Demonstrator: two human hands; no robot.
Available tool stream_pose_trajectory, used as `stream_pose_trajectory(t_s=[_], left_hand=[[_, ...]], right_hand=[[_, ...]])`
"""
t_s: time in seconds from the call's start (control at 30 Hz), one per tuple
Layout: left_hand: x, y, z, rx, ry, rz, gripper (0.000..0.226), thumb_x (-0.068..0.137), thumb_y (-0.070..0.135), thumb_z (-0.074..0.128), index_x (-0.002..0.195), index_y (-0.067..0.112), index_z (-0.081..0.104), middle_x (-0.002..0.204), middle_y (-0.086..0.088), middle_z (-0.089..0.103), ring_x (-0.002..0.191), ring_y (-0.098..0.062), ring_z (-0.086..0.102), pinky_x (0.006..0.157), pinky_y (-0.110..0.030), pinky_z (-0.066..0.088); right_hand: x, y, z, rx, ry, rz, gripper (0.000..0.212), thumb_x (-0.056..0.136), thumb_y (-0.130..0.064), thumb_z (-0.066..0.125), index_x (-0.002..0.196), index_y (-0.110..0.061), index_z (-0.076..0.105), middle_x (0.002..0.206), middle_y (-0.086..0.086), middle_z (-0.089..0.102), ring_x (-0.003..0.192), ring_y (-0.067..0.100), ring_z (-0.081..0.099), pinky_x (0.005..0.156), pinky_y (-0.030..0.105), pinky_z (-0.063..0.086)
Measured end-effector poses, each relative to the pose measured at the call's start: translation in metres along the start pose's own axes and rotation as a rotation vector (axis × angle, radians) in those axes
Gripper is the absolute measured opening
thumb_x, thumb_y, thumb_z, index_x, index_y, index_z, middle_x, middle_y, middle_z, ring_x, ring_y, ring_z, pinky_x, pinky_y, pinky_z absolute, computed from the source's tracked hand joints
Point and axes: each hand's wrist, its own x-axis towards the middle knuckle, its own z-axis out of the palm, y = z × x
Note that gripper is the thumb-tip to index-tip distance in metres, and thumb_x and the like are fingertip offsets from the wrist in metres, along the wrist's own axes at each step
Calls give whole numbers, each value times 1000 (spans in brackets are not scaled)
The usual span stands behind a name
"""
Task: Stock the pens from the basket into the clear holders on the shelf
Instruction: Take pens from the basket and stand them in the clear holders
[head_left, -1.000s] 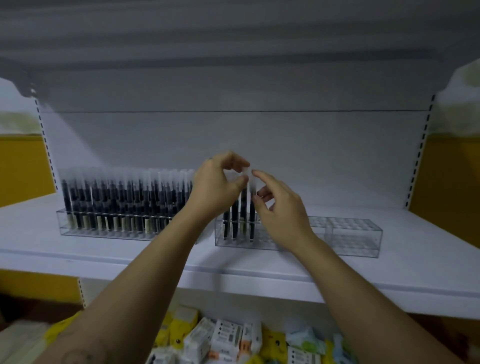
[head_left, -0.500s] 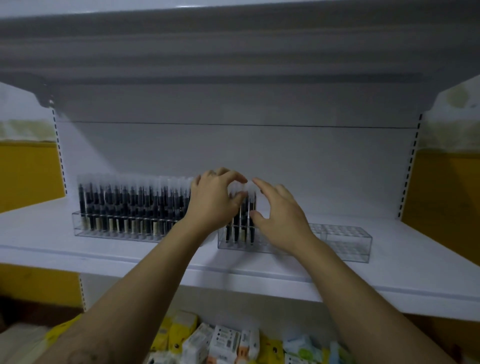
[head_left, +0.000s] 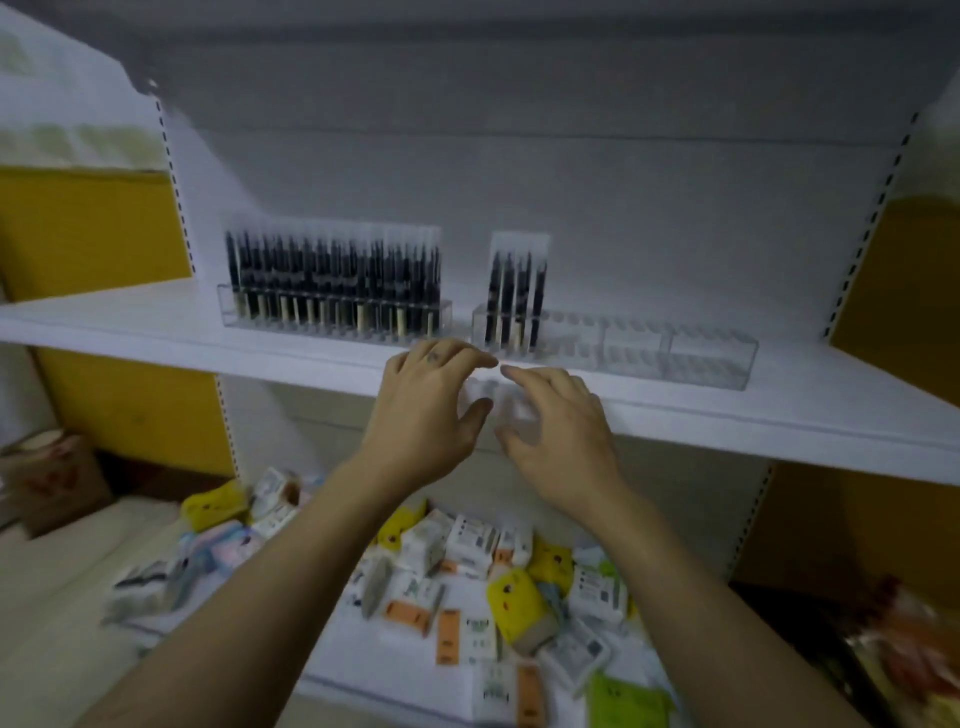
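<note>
Two clear holders stand on the white shelf (head_left: 156, 332). The left holder (head_left: 332, 325) is packed with several black pens (head_left: 332, 270). The right holder (head_left: 675, 353) carries a small group of black pens (head_left: 517, 291) at its left end, and the remaining slots are bare. My left hand (head_left: 431, 410) and my right hand (head_left: 556, 421) hover side by side in front of the shelf edge, below the right holder, with fingers loosely spread and nothing in them. No basket shows in the head view.
A lower shelf (head_left: 363, 660) is strewn with several small white, yellow and orange packets (head_left: 467, 571). A cardboard box (head_left: 52, 483) sits at the lower left. Yellow panels flank the shelf unit on both sides.
Both hands have let go of the pens in the right holder and dropped down to the shelf's front edge. The view has tilted downward, showing the lower shelf.
</note>
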Motion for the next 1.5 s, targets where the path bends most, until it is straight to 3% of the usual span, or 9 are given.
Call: stream_pose_trajectory(t_s=[0.23,0.57,0.77,0.87,1.03,1.13,1.23,1.37,1.5], left_hand=[[-112,-16,27,-2,-198,-197,40,84,36,62,122,26,58,121,4,60,114,-25,53,92,-44,44],[-238,-23,79,-5,-584,-504,47,89,37,63,133,25,50,135,3,53,127,-21,45,100,-41,40],[-281,-30,117,-119,-625,-636,48,88,33,65,132,20,52,131,0,57,122,-20,48,99,-35,42],[-319,-43,133,-166,-662,-753,46,88,29,64,131,19,54,130,-2,58,119,-22,52,98,-36,45],[-382,-60,164,-203,-833,-876,29,86,23,62,114,15,61,111,-9,63,101,-30,59,78,-32,48],[-400,-61,188,-200,-923,-890,29,88,28,60,114,15,59,113,-6,60,104,-28,56,82,-32,46],[-417,-67,206,-209,-1005,-945,33,90,30,58,121,17,56,120,-2,57,109,-24,56,83,-28,43],[-436,-88,220,-164,-1112,-1037,40,88,32,58,126,20,54,120,-6,62,107,-25,58,85,-31,48],[-447,-102,244,-250,-1120,-1120,36,89,25,57,123,15,54,117,-12,62,104,-28,59,80,-30,48]], right_hand=[[-86,0,57,97,-88,-29,43,88,-26,63,131,-22,56,124,-1,54,116,16,43,101,35,36],[-196,27,148,180,-596,285,54,91,-31,63,141,-25,44,141,-1,44,131,21,39,104,33,35],[-216,22,188,170,-765,314,53,93,-33,60,142,-22,43,145,1,41,133,24,37,107,39,35],[-231,33,206,109,-865,380,53,90,-36,61,139,-21,47,137,4,47,126,25,44,101,36,41],[-254,51,244,59,-1034,477,55,91,-37,62,139,-17,47,138,9,50,121,29,50,97,41,47],[-269,58,259,28,-1139,514,55,89,-30,63,139,-13,45,138,13,50,122,31,50,97,40,47],[-287,72,272,16,-1252,527,51,88,-32,62,133,-17,46,124,12,57,109,30,56,87,40,51],[-298,92,287,27,-1327,568,28,90,-24,60,116,-18,55,103,2,60,97,26,57,74,29,42],[-308,110,316,-4,-1390,557,22,92,-19,57,112,-11,57,108,7,57,97,27,56,69,26,37]])
